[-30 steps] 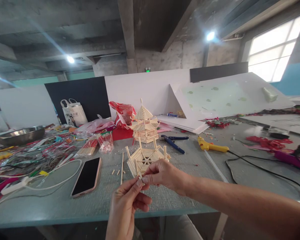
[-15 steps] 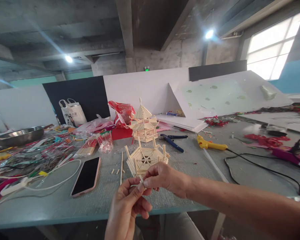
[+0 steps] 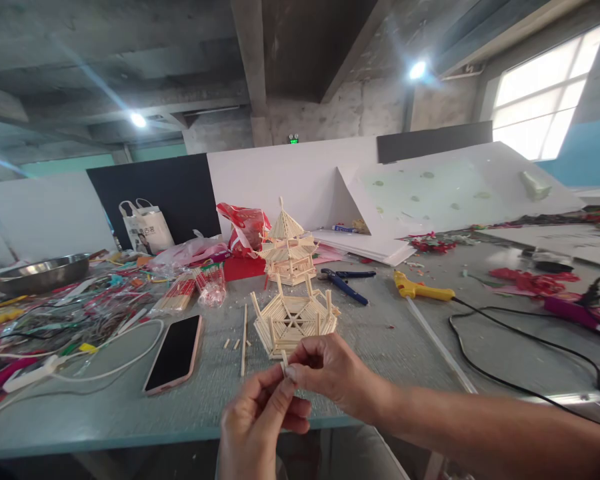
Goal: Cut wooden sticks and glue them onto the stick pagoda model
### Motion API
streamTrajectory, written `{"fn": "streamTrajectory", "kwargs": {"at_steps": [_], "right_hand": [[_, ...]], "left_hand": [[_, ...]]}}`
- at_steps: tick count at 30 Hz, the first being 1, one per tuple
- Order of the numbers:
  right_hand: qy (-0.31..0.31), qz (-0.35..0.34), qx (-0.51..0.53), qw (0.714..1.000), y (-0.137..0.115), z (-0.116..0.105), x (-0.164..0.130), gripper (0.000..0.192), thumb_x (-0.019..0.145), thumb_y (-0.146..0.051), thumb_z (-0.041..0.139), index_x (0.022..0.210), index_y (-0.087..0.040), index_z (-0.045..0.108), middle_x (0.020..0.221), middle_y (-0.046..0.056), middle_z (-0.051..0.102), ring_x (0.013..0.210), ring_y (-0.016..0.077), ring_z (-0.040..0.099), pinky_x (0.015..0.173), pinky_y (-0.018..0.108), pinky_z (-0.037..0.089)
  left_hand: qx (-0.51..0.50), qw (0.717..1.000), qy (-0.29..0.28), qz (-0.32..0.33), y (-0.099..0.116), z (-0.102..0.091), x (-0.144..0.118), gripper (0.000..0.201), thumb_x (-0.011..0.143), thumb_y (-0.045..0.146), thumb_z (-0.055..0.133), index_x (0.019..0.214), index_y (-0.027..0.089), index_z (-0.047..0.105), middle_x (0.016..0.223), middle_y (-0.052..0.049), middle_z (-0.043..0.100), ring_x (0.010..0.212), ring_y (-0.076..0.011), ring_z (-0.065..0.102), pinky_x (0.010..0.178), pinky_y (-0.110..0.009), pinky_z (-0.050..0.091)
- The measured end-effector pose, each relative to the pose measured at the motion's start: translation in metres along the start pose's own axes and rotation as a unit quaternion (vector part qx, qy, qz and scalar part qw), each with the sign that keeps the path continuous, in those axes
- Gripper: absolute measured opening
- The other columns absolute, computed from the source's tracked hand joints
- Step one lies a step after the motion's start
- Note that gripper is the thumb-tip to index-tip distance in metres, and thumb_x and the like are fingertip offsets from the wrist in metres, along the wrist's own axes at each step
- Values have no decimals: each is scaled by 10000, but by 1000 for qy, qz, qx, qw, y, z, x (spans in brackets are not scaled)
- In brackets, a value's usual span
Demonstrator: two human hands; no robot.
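My left hand [image 3: 263,413] and my right hand [image 3: 327,370] meet at the fingertips near the table's front edge. Both pinch a short pale wooden stick [image 3: 284,359], most of it hidden by the fingers. Just behind them sits a hexagonal wooden stick frame [image 3: 275,333] with short upright posts around its rim. Farther back stands a small pagoda model [image 3: 287,250] built of the same sticks. Left of the frame lie one long wooden stick [image 3: 244,340] and several short cut pieces [image 3: 237,345].
A phone [image 3: 174,353] lies to the left, beside a white cable and piled plastic bags. Blue-handled pliers [image 3: 347,285] and a yellow glue gun [image 3: 423,289] with a black cord lie on the right. A metal bowl [image 3: 43,273] stands far left.
Both hands have shifted slightly down and to the right together, still pinching the short stick. The frame, pagoda and tools stay where they were.
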State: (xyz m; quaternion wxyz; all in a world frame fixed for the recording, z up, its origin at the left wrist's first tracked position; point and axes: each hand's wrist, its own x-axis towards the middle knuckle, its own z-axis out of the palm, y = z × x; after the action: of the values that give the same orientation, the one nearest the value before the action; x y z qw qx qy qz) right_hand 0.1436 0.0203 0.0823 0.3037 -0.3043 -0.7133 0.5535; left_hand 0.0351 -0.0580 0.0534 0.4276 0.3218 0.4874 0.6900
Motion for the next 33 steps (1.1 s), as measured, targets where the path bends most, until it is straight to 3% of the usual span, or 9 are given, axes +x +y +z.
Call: {"fn": "streamTrajectory", "kwargs": {"at_steps": [7, 13, 17, 20, 23, 28, 33], "right_hand": [[-22, 18, 32, 999, 2, -4, -5, 230, 638, -324, 684, 668, -100, 640, 575, -8, 567, 513, 61, 449, 508, 202, 348], [-47, 32, 12, 998, -3, -10, -9, 194, 638, -291, 669, 676, -102, 684, 553, -6, 553, 530, 76, 462, 533, 213, 378], [-90, -4, -123, 988, -10, -17, -12, 188, 715, -259, 586, 744, -107, 693, 572, -8, 548, 538, 73, 455, 520, 200, 373], [-70, -34, -211, 974, -17, -25, -13, 230, 721, -314, 609, 822, -113, 657, 649, -3, 571, 579, 76, 472, 538, 192, 385], [-76, -43, -197, 977, -22, -30, -12, 286, 717, -349, 630, 872, -109, 613, 701, 4, 574, 616, 77, 484, 570, 185, 408], [-90, -42, -209, 973, -24, -31, -7, 195, 727, -301, 612, 778, -112, 608, 621, -18, 538, 551, 55, 453, 504, 158, 376], [-173, 29, -147, 973, -21, -34, 1, 109, 717, -225, 565, 748, -122, 583, 538, -37, 527, 471, 54, 480, 446, 158, 397]], "left_hand": [[98, 989, 81, 81, -5, 4, -10, 277, 623, 395, 718, 779, 169, 676, 511, -12, 676, 423, -158, 612, 462, -236, 511], [82, 985, 108, 105, -10, 8, -13, 266, 578, 417, 743, 709, 195, 680, 464, 7, 657, 384, -155, 593, 421, -230, 498], [83, 988, 89, 99, -14, 7, -10, 239, 586, 384, 740, 709, 187, 683, 437, 13, 640, 363, -140, 573, 403, -216, 489], [77, 992, 63, 84, -14, 6, -8, 203, 604, 344, 725, 706, 174, 682, 432, 9, 635, 365, -131, 566, 401, -205, 481], [77, 994, 37, 67, -11, 6, -7, 166, 619, 301, 706, 698, 158, 680, 433, -2, 635, 355, -121, 554, 397, -198, 469], [98, 995, -2, 34, -7, 8, -7, 131, 645, 261, 677, 689, 141, 649, 405, -4, 615, 337, -98, 529, 387, -175, 444], [69, 997, -25, 36, -9, 8, -5, 176, 632, 271, 692, 723, 155, 597, 490, 24, 603, 383, -122, 561, 351, -208, 463]]}}
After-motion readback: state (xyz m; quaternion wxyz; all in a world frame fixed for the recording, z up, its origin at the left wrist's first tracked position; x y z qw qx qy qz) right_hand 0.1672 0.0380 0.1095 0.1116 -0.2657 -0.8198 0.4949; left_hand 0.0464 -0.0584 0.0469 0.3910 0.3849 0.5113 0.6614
